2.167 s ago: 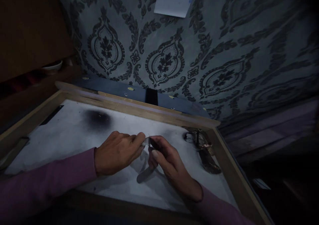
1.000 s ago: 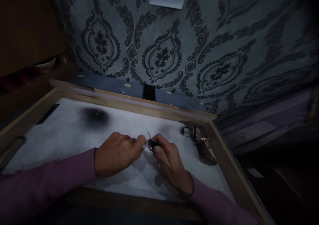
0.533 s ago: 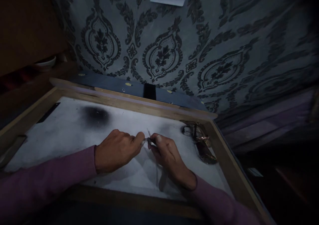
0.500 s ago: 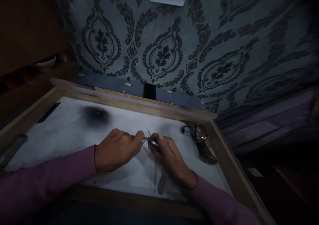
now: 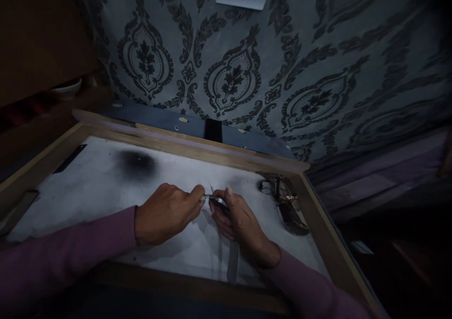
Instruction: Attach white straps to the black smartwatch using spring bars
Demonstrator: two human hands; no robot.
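Over a white-lined tray (image 5: 183,166), both my hands meet near the middle. My right hand (image 5: 243,222) is wrapped round what looks like a pair of pliers (image 5: 221,202), dark metal at the head; a long grey handle (image 5: 233,262) extends below the palm. My left hand (image 5: 169,213) is closed in a pinch, thumb on top, on a small pale metallic piece (image 5: 206,196) that touches the pliers' tip. Most of that piece is hidden by the fingers. A thin wire-like end (image 5: 211,187) sticks up just beyond the pliers' head.
At the tray's right side lies a tangle of dark, shiny items (image 5: 284,199), too dim to make out. Dark flat strips (image 5: 70,159) rest along the left side. The wooden rim (image 5: 190,145) surrounds the work area, with a patterned wall (image 5: 229,74) behind.
My right hand's thumb has lifted and its fingers have loosened a little round the pliers. The pliers' head and grey handle show more. My left hand keeps its pinch, almost still.
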